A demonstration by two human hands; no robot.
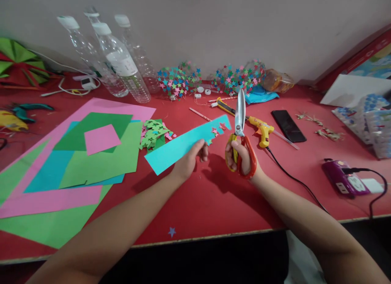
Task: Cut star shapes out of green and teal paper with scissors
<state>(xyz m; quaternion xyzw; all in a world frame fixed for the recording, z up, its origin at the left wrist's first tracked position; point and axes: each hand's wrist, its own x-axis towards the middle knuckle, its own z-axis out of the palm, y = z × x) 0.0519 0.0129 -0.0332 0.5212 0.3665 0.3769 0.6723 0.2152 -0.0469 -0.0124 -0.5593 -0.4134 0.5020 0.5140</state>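
A strip of turquoise paper (174,151) is pinched in my left hand (191,160), its far right end cut away in star-shaped notches. Small pink paper stars (215,132) show by those notches. My right hand (241,158) grips a pair of scissors (240,113) with one yellow and one red handle, blades pointing up and pressed together. The blades stand just right of the strip's cut end, apart from it. A heap of green paper scraps (154,134) lies behind the strip on the left.
Coloured paper sheets (119,170) cover the left of the red table (195,210). Several plastic bottles (122,64) and star-covered clusters (179,80) line the wall. To the right are a yellow glue gun (263,131) with its cord, a phone (288,125) and a purple power adapter (343,178).
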